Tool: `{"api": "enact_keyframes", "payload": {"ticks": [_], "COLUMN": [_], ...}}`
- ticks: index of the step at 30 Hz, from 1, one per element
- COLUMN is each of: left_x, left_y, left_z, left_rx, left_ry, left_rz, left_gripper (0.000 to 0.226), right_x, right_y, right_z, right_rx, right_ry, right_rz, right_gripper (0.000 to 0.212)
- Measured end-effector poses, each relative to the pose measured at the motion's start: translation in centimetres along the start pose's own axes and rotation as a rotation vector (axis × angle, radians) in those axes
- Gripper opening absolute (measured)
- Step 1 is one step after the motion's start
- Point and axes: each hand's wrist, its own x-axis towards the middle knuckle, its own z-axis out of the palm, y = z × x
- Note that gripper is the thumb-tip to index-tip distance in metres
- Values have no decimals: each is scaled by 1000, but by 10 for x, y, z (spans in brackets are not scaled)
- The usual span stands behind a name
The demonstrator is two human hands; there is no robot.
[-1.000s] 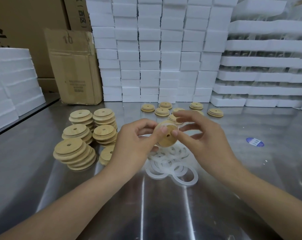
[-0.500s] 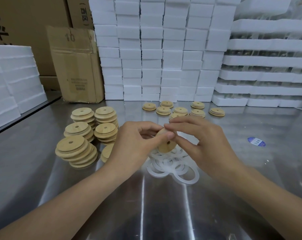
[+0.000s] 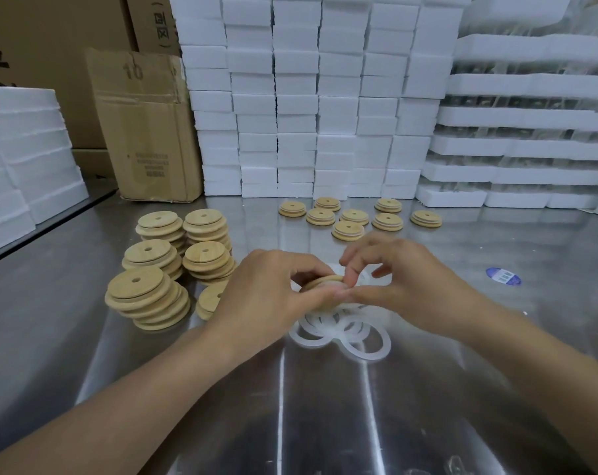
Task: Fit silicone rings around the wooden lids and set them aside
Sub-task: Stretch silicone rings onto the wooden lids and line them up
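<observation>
Lid stacks [image 3: 174, 262] left of rings [image 3: 345, 332], finished lids [image 3: 356, 216] behind.

Tan wooden lid [image 3: 321, 282] tilted, above pile of white silicone rings [image 3: 340, 334]

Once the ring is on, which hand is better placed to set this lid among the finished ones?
Probably right: the right hand pinches the lid, and the finished lids lie just beyond it; the left hand sits by the unringed stacks.

A head-worn camera looks forward and down across the bench [image 3: 325, 423] toward its far edge, close above the left hand [image 3: 266, 296] and right hand [image 3: 410, 286].
</observation>
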Motion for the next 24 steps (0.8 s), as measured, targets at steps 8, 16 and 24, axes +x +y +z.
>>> {"api": "enact_keyframes", "payload": {"ticks": [8,16,24], "left_x": [7,2,8], "left_y": [7,3,-6], "left_z": [-4,2,-3], "left_rx": [118,33,-28], "left_ry": [-14,5,62], "left_rz": [110,50,-28], "left_gripper": [30,29,24], "right_x": [2,2,2], "right_y": [3,3,9], "right_z": [-32,-28,-34], "right_rx": [129,252,271], "right_ry": [-74,-159,-106], "right_rz": [26,39,48], "right_gripper": [14,7,7]}}
